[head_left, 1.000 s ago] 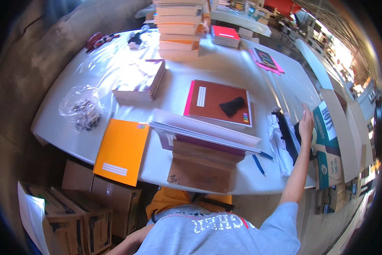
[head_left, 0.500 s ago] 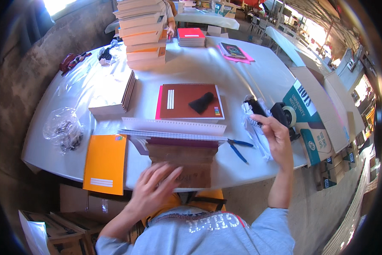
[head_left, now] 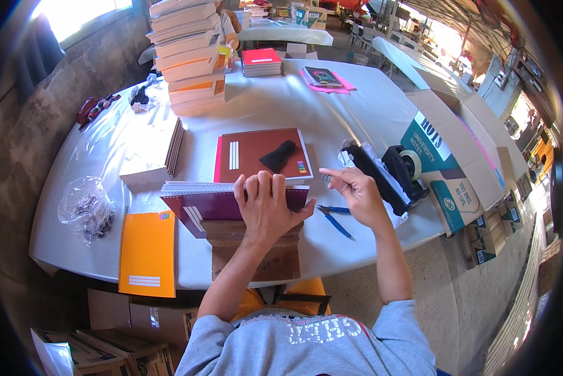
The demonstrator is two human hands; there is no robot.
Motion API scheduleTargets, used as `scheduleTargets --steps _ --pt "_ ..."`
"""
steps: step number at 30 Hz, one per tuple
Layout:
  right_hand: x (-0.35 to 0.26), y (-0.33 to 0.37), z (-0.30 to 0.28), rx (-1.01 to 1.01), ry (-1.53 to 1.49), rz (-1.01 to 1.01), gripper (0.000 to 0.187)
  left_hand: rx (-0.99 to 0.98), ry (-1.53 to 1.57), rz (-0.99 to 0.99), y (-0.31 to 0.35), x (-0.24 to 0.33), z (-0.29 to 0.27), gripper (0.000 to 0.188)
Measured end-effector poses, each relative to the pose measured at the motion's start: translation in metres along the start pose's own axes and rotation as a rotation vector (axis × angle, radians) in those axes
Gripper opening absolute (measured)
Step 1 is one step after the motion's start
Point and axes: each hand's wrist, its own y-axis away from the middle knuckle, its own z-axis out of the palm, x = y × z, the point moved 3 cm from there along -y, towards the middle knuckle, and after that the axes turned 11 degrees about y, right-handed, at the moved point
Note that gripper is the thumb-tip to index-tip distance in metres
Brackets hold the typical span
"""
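Note:
My left hand [head_left: 266, 207] lies on a maroon notebook [head_left: 200, 203], fingers curled over its far edge. The notebook tops a pile of white pages on a brown cardboard block [head_left: 250, 254] at the table's near edge. To the right, my right hand [head_left: 356, 194] pinches a small grey piece [head_left: 325, 178] between thumb and fingertips, just off the notebook's right corner. Blue-handled pliers [head_left: 333, 217] lie on the table under that hand. A bundle of black spiral bindings [head_left: 375, 172] in clear plastic sits beyond my right hand.
A red-brown notebook [head_left: 250, 153] with a black object [head_left: 278, 155] lies behind the pile. Around it are a tape dispenser [head_left: 407, 166], an open cardboard box [head_left: 457, 144], an orange notebook [head_left: 147, 250], a white page stack [head_left: 153, 160], a plastic bag [head_left: 84, 207] and a tall book stack [head_left: 187, 56].
My left hand came up from below the table edge onto the maroon notebook. My right hand moved left from the spiral bindings toward the notebook, now pinching a small piece.

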Motion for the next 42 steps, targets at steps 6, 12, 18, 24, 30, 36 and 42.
scheduleTargets --steps 6,12,18,24,30,36,42 --pt "0.003 -0.009 0.010 -0.016 0.047 -0.071 0.021 0.040 -0.024 0.067 0.001 0.010 0.008 0.041" --pt "0.001 -0.016 0.012 -0.117 0.007 -0.173 0.019 -0.030 0.112 0.011 -0.002 0.010 0.012 0.035" --pt "0.001 -0.019 0.014 -0.338 -0.205 -0.105 0.019 -0.064 0.002 0.051 0.009 0.021 0.012 0.056" --pt "-0.013 -0.006 0.004 -0.433 -0.080 -0.303 0.021 0.005 0.002 0.074 0.028 0.002 -0.050 0.089" --pt "-0.023 0.008 0.004 -0.346 0.049 -0.348 0.022 0.209 -0.238 -0.106 0.042 -0.099 -0.106 0.089" --pt "-0.009 0.004 0.008 -0.359 -0.133 -0.193 0.025 0.178 0.154 -0.182 0.027 -0.112 -0.082 0.074" --pt "-0.008 0.004 -0.009 -0.375 0.020 -0.207 0.025 0.168 0.065 -0.098 0.021 -0.093 -0.078 0.085"
